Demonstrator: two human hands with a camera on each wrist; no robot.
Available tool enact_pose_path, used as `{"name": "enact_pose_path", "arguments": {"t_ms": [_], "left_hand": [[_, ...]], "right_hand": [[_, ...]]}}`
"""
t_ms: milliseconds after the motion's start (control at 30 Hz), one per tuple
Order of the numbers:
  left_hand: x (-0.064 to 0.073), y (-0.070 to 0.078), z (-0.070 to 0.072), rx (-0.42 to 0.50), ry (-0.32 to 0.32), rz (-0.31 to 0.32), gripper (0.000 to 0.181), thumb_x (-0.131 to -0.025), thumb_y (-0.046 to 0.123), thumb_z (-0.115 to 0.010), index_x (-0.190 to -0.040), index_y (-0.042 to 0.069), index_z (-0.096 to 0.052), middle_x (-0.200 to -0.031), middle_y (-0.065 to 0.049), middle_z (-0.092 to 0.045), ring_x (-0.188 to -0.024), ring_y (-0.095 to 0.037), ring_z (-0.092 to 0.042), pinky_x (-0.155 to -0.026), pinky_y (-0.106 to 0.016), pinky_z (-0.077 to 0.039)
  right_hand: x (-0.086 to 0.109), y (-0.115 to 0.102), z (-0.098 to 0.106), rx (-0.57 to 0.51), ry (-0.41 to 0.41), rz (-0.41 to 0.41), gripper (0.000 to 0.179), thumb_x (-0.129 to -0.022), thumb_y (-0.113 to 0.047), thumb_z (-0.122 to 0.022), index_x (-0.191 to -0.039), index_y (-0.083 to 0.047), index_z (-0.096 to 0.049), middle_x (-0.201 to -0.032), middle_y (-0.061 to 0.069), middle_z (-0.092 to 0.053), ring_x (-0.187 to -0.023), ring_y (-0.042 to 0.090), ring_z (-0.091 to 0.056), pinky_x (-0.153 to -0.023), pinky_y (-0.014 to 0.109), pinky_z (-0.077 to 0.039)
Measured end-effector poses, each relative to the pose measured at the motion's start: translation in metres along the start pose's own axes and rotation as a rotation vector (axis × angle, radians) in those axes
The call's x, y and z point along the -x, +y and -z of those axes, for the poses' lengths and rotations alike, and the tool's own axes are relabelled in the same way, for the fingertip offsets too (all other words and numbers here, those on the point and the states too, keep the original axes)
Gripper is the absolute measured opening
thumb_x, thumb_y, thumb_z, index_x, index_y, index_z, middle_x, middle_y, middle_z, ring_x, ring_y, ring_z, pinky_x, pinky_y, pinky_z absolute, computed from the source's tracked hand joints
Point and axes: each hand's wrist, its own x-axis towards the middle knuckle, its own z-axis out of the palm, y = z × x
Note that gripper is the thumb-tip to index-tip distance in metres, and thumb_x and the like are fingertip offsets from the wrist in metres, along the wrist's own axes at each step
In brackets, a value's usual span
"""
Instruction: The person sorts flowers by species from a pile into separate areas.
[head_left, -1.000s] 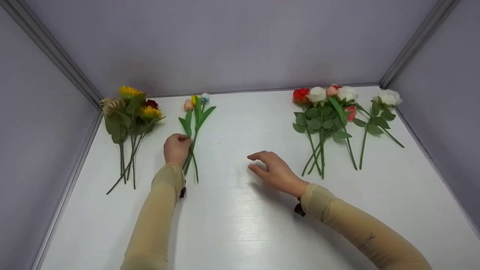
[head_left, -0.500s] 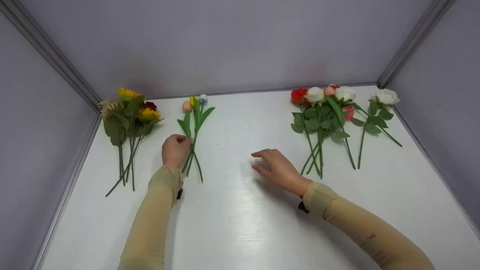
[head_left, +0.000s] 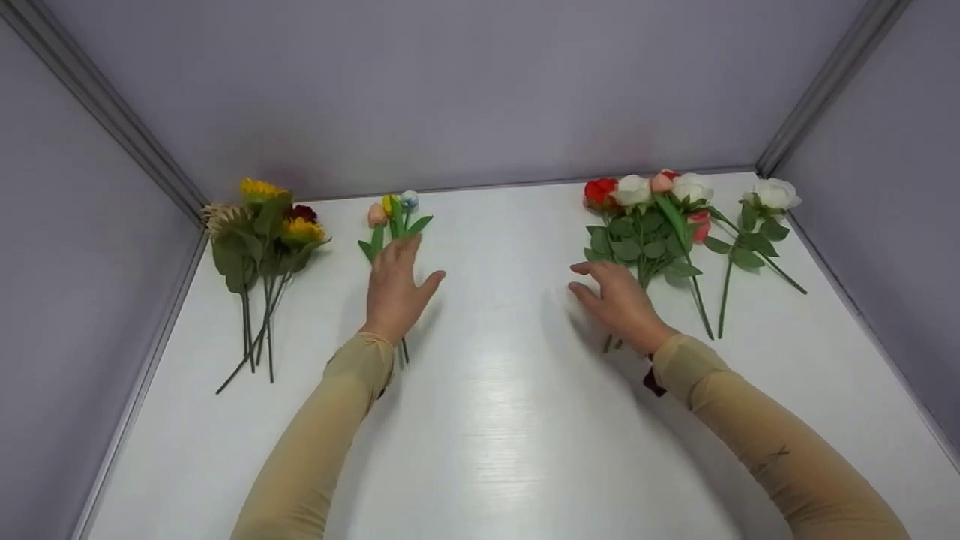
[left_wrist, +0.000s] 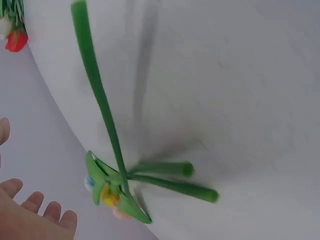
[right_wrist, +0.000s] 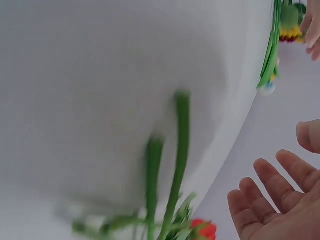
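My left hand (head_left: 394, 292) hovers over three tulips, fingers extended and thumb spread, holding nothing. A peach tulip (head_left: 377, 215), a yellow tulip (head_left: 390, 204) and a pale blue tulip (head_left: 409, 199) show beyond the fingertips, their stems partly hidden by the hand. In the left wrist view the green stems (left_wrist: 100, 95) lie crossed, apart from the fingers. My right hand (head_left: 622, 304) is over the stems of the rose bunch (head_left: 634, 244), fingers loosely bent and thumb apart, with nothing in it. The right wrist view shows two stem ends (right_wrist: 182, 125) away from that hand.
At the far left lies a bunch with sunflowers (head_left: 304, 229), a beige bloom (head_left: 225, 219) and a dark red flower (head_left: 302, 212). A white rose (head_left: 776, 195) lies at the far right. Grey panels (head_left: 480, 97) wall in the white table (head_left: 487, 420).
My left hand has let go of the tulips, opened its fingers and shifted right above their stems. My right hand has moved right and farther forward, to the rose stems.
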Motion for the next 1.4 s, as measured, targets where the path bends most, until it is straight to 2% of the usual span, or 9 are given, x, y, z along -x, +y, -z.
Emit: {"name": "enact_pose_path", "arguments": {"t_ms": [133, 267, 467, 567, 700, 833, 967, 1100, 1400], "left_hand": [[0.008, 0.027, -0.015, -0.117, -0.128, -0.144, 0.079, -0.099, 0.047, -0.066, -0.162, 0.015, -0.03, -0.166, -0.012, -0.026, -0.153, -0.032, -0.02, -0.124, -0.046, -0.017], [0.018, 0.053, -0.03, -0.189, -0.221, -0.292, 0.081, -0.099, 0.051, -0.065, -0.164, 0.018, -0.027, -0.168, -0.009, -0.022, -0.155, -0.03, -0.016, -0.126, -0.043, -0.007], [0.039, 0.086, -0.051, -0.266, -0.305, -0.526, 0.082, -0.099, 0.055, -0.062, -0.164, 0.02, -0.026, -0.169, -0.008, -0.021, -0.155, -0.029, -0.018, -0.126, -0.043, -0.007], [0.052, 0.104, -0.059, -0.293, -0.334, -0.623, 0.082, -0.099, 0.056, -0.06, -0.164, 0.021, -0.024, -0.169, -0.008, -0.02, -0.155, -0.029, -0.018, -0.126, -0.043, -0.007], [0.068, 0.128, -0.07, -0.334, -0.372, -0.73, 0.083, -0.1, 0.058, -0.058, -0.165, 0.023, -0.022, -0.17, -0.006, -0.019, -0.155, -0.028, -0.017, -0.126, -0.043, -0.007], [0.083, 0.148, -0.082, -0.398, -0.39, -0.84, 0.082, -0.1, 0.06, -0.056, -0.165, 0.024, -0.023, -0.17, -0.006, -0.019, -0.155, -0.027, -0.017, -0.126, -0.044, -0.008], [0.094, 0.162, -0.095, -0.461, -0.405, -0.916, 0.081, -0.099, 0.063, -0.054, -0.164, 0.026, -0.024, -0.169, -0.005, -0.022, -0.154, -0.026, -0.019, -0.126, -0.044, -0.01], [0.099, 0.172, -0.107, -0.502, -0.421, -0.936, 0.079, -0.1, 0.065, -0.05, -0.164, 0.027, -0.024, -0.168, -0.003, -0.023, -0.154, -0.025, -0.021, -0.126, -0.043, -0.011], [0.105, 0.185, -0.121, -0.516, -0.41, -0.949, 0.075, -0.101, 0.066, -0.047, -0.163, 0.029, -0.028, -0.168, -0.001, -0.026, -0.153, -0.023, -0.024, -0.125, -0.043, -0.016]], "right_hand": [[-0.001, 0.02, 0.019, 0.003, 0.051, -0.059, 0.039, -0.106, -0.03, -0.059, -0.135, -0.003, -0.064, -0.132, 0.016, -0.063, -0.127, 0.035, -0.053, -0.106, 0.055, -0.042], [0.001, 0.042, 0.039, -0.005, 0.122, -0.134, 0.037, -0.107, -0.03, -0.057, -0.131, -0.003, -0.066, -0.124, 0.016, -0.064, -0.116, 0.033, -0.057, -0.096, 0.054, -0.047], [0.01, 0.08, 0.072, 0.003, 0.215, -0.229, 0.037, -0.109, -0.025, -0.05, -0.13, 0.0, -0.066, -0.118, 0.02, -0.065, -0.1, 0.034, -0.061, -0.078, 0.049, -0.048], [0.017, 0.099, 0.086, 0.018, 0.237, -0.286, 0.039, -0.109, -0.024, -0.047, -0.131, 0.003, -0.064, -0.12, 0.024, -0.064, -0.101, 0.037, -0.061, -0.078, 0.051, -0.048], [0.026, 0.118, 0.099, 0.008, 0.207, -0.384, 0.041, -0.108, -0.026, -0.046, -0.129, 0.006, -0.062, -0.12, 0.027, -0.063, -0.1, 0.038, -0.06, -0.08, 0.049, -0.047], [0.03, 0.13, 0.106, -0.035, 0.092, -0.438, 0.041, -0.106, -0.027, -0.05, -0.124, 0.007, -0.065, -0.115, 0.026, -0.066, -0.094, 0.033, -0.063, -0.074, 0.038, -0.052], [0.029, 0.135, 0.112, -0.095, -0.056, -0.465, 0.042, -0.103, -0.025, -0.054, -0.123, 0.01, -0.065, -0.109, 0.023, -0.069, -0.09, 0.026, -0.068, -0.071, 0.032, -0.056], [0.03, 0.138, 0.115, -0.147, -0.17, -0.506, 0.046, -0.102, -0.025, -0.057, -0.127, 0.013, -0.061, -0.105, 0.017, -0.071, -0.088, 0.019, -0.068, -0.076, 0.033, -0.057], [0.035, 0.136, 0.112, -0.203, -0.237, -0.506, 0.046, -0.099, -0.026, -0.066, -0.125, 0.012, -0.062, -0.095, 0.008, -0.072, -0.085, 0.015, -0.067, -0.075, 0.029, -0.056]]}}
